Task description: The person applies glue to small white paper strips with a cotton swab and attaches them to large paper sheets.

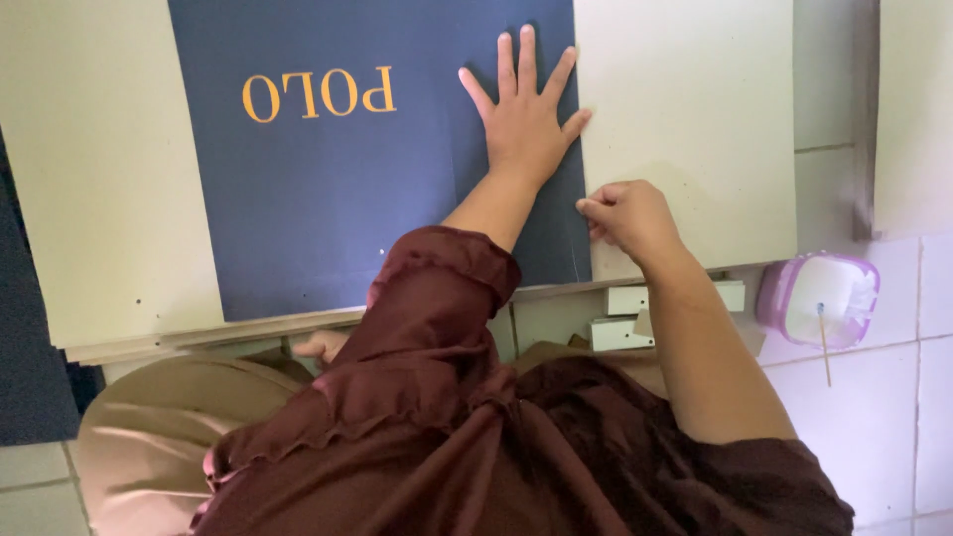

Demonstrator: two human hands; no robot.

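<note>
The dark blue sheet [338, 189] lies flat on the pale board [695, 119] in front of me, its right edge running straight away from my body, so its long line there points forward from my chest. Yellow lettering sits upside down near its far side. My left hand [523, 114] rests on the sheet's right portion, fingers [527, 55] spread wide and flat, palm pressing down, gripping nothing. My right hand [627, 213] is just beside that same edge, nearer to me than the left, with the fingers curled in and pinched together at the sheet's border; whether they actually hold the edge or only rub along it I cannot tell. So the edge lies between my two hands, the right one closest to it.

Outward from there, small white boxes [635, 318] sit just under the board's near rim. Further right, on the tiled floor [893, 397], stands a lilac plastic tub [819, 298] with a thin stick [823, 342] in it.
</note>
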